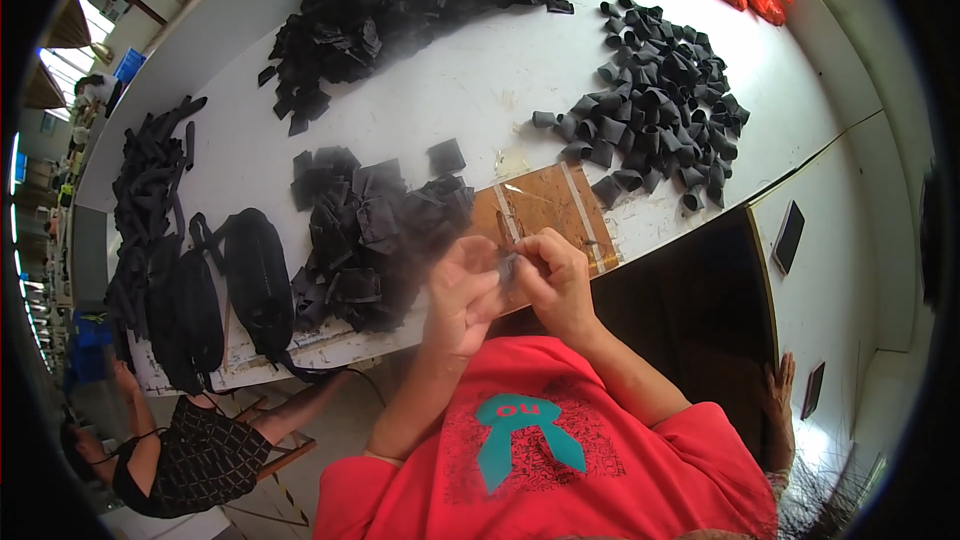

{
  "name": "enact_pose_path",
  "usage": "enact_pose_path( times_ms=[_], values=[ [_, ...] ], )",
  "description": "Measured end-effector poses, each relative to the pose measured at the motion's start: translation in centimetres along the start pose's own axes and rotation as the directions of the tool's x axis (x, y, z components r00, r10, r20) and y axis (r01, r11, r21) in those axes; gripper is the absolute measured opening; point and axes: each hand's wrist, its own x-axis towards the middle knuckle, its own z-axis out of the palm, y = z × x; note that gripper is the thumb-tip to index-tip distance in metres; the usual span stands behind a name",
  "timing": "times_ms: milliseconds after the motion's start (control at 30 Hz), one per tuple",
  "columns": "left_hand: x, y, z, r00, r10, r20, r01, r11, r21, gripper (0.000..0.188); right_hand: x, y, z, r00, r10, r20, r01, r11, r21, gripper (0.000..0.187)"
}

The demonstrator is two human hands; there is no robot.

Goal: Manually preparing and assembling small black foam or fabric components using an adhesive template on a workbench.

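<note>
Red shirt (610,485) cloth fills the lower middle of the frame, nearest the camera. Just above it, at the centre, a small dark piece (508,268) is held by the fingertips of the wearer's left hand (462,292) and right hand (562,278), both sets drawn narrow (its outline is blurred). Behind the hands lies a brown board (553,202) with pale strips. Left of it spreads a pile of flat black pieces (360,215); black loops (655,100) gather at upper right, a larger black heap (400,0) at upper centre. Black pouches (258,275) lie toward the left, above a co-worker (195,455) at lower left.
</note>
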Motion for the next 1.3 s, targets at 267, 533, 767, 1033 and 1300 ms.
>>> enact_pose_path(
  times_ms=[267, 533, 767, 1033, 1300],
  values=[
    [-0.6, -1.7, 0.5, 0.785, 0.601, 0.154, -0.393, 0.29, 0.873, 0.015, 0.7, -0.7, -1.7, 0.579, 0.266, 0.77, -0.723, -0.268, 0.636, 0.005],
    [0.1, 3.6, 3.6, 0.873, -0.113, 0.475, 0.318, 0.87, -0.377, 0.008, 6.1, -4.1, -4.0, 0.719, 0.17, 0.674, -0.665, 0.447, 0.598, 0.026],
    [1.9, 2.1, -0.7, 0.971, -0.073, 0.228, 0.108, 0.984, -0.144, 0.02, 6.2, 0.6, -1.0, 0.687, 0.066, 0.724, -0.677, 0.419, 0.605, 0.028],
    [2.4, 2.6, 2.2, 0.76, 0.53, 0.377, -0.622, 0.425, 0.658, 0.034, 5.6, -0.4, -1.6, 0.991, 0.002, 0.13, -0.029, 0.978, 0.208, 0.016],
    [2.0, 2.8, 2.8, 0.722, 0.604, 0.339, -0.664, 0.466, 0.585, 0.009, 4.7, -2.8, -2.0, 0.954, -0.3, -0.013, 0.3, 0.951, 0.079, 0.034]
  ],
)
